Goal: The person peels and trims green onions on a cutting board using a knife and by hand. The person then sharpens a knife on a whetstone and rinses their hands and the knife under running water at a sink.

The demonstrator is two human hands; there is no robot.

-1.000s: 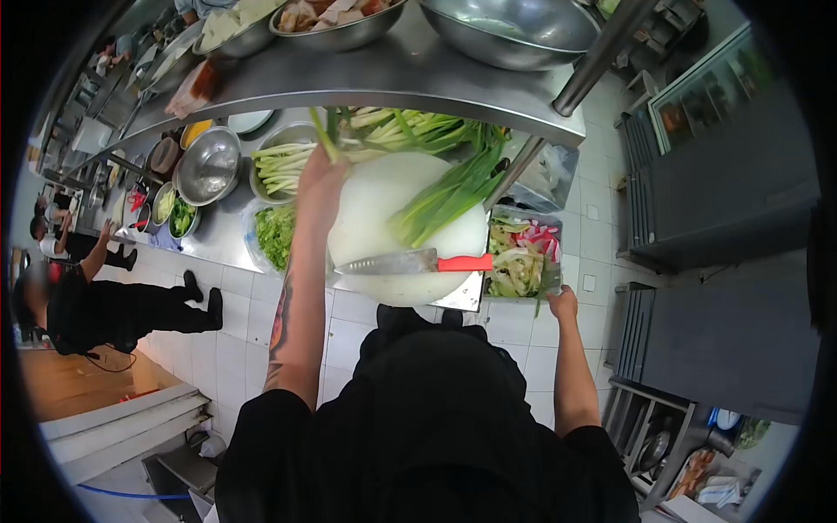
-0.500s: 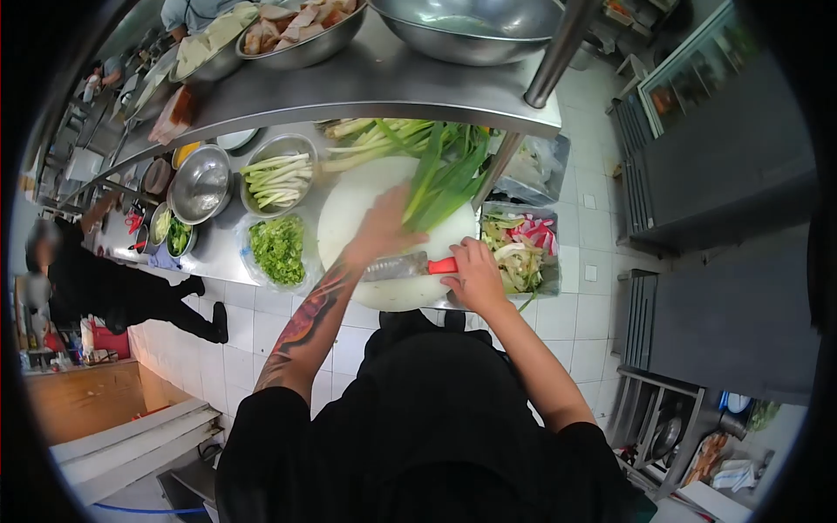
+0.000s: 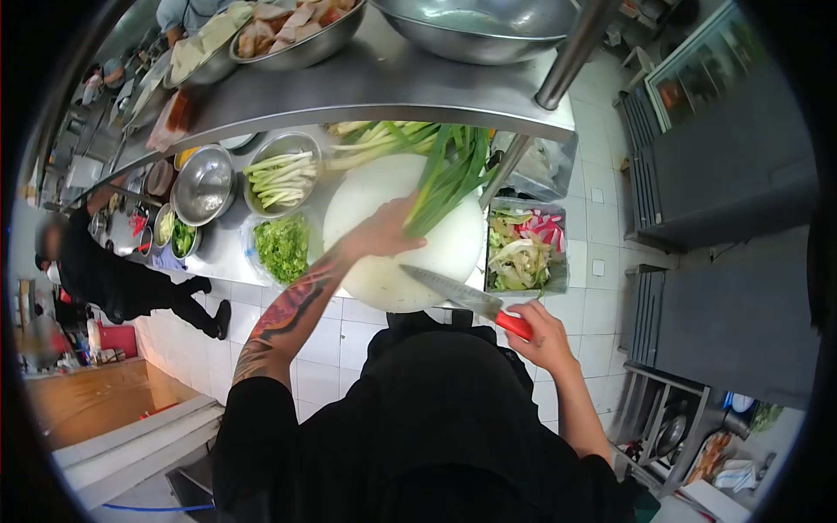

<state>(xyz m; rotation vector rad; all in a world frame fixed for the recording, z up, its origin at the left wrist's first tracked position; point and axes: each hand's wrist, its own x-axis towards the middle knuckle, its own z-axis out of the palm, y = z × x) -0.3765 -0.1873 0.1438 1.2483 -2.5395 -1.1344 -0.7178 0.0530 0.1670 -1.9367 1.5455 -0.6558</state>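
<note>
While a white board (image 3: 356, 193) is lying on the counter (image 3: 223, 254), green leaves (image 3: 446, 179) are overlapping it.
My left hand (image 3: 384, 228): touching the leaves, finger spread I cannot tell. My right hand (image 3: 542, 338): fingers closing around the red-handled knife (image 3: 460, 295), blade angling over the board's near edge.

Cutting board (image 3: 449, 248) at near right corner of bench (image 3: 223, 251), bowl (image 3: 288, 143) of scallions (image 3: 281, 180) farther left, scrap bin (image 3: 562, 264) off right edge.
</note>
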